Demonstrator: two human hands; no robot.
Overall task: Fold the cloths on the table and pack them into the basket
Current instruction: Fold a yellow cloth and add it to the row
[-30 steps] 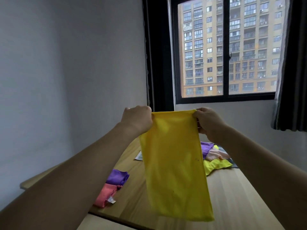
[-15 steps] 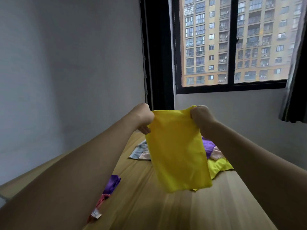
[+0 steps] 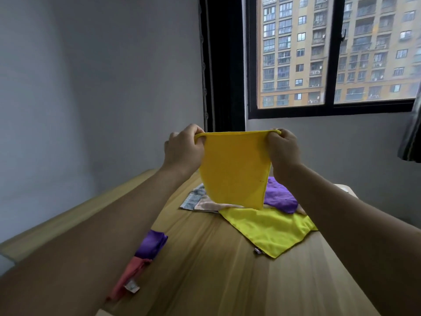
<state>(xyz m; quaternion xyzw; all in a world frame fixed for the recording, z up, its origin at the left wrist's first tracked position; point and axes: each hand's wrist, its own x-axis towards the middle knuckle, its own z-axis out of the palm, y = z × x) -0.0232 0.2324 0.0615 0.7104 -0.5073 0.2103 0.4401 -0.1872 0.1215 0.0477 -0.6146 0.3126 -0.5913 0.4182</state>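
Lying nearest on the wooden worktop (image 3: 227, 265), at the left, a folded pink cloth (image 3: 127, 273) with a small tag touches a folded purple cloth (image 3: 151, 245) just beyond it. Farther in and to the right, a bright yellow cloth (image 3: 271, 229) is spread flat, one corner pointing toward the camera. Above it hangs the folded yellow cloth (image 3: 234, 169), held clear of the worktop by its two top corners: the left hand (image 3: 184, 149) has its grip pinched on the left corner, the right hand (image 3: 283, 149) its grip pinched on the right corner, so the top edge runs taut between them. Behind the hanging cloth sit a crumpled purple cloth (image 3: 279, 197) and a pale patterned cloth (image 3: 198, 200). Beyond stand a grey wall (image 3: 102, 76) and a black-framed window (image 3: 330, 110).
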